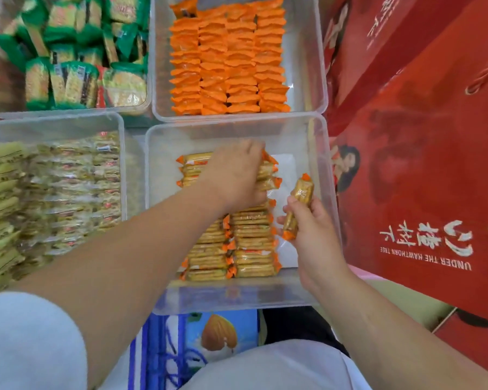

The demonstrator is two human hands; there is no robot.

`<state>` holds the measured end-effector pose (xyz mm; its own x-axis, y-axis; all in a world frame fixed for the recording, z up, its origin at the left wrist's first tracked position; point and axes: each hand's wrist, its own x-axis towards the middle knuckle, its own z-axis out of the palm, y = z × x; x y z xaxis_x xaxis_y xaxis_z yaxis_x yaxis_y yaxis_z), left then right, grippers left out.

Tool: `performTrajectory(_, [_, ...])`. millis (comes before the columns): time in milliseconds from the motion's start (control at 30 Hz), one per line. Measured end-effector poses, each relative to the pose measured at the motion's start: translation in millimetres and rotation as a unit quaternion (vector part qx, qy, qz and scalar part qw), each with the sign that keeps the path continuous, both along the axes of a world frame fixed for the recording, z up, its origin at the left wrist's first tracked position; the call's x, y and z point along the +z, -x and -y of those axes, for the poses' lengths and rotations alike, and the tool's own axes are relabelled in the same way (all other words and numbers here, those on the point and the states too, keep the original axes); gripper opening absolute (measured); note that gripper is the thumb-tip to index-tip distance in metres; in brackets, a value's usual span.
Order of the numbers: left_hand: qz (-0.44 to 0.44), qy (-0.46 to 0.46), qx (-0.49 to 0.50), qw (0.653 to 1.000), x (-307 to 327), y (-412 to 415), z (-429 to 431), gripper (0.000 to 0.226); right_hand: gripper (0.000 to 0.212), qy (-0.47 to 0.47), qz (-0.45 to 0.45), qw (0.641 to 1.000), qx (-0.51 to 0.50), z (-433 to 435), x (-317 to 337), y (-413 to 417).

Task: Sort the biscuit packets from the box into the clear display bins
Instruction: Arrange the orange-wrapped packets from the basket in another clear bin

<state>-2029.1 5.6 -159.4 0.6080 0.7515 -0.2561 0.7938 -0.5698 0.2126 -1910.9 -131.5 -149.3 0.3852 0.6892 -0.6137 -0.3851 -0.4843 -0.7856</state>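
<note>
A clear bin [319,153] in the middle holds two rows of gold biscuit packets with orange ends [251,243]. My left hand [234,175] reaches into this bin, its fingers curled down over a few packets at the far end of the rows. My right hand [313,235] hovers over the bin's right side and grips one gold packet with orange ends [300,201], held nearly upright. White paper shows on the bin floor to the right of the rows.
Another clear bin [304,66] behind holds rows of orange packets. At the far left a bin [68,52] holds green packets, and the near-left bin [119,164] holds pale yellow packets. Red gift bags [420,164] stand on the right. A blue almond-printed box [217,336] lies below.
</note>
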Motion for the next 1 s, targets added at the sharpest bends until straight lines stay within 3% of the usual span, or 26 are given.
performTrajectory(100, [-0.106,-0.013,-0.065,0.992,-20,-12,-6,0.102,0.008,0.006,0.021,1.0,0.002,0,-4,-2])
performTrajectory(200, [-0.148,-0.005,-0.076,0.986,-36,-12,-4,0.103,0.015,0.008,0.041,0.999,0.017,-3,-6,-4])
performTrajectory(467, [-0.056,0.028,-0.103,0.993,-44,-20,-11,0.1,0.02,0.012,0.03,0.998,0.054,-12,-9,-8])
performTrajectory(800, [0.05,0.098,-0.059,0.992,-38,-11,-27,0.091,0.02,0.066,0.055,0.993,0.087,-8,-24,-8])
performTrajectory(1000, [0.039,0.114,-0.076,0.99,-42,-11,-30,0.086,0.018,0.07,0.082,0.987,0.122,-12,-33,-4])
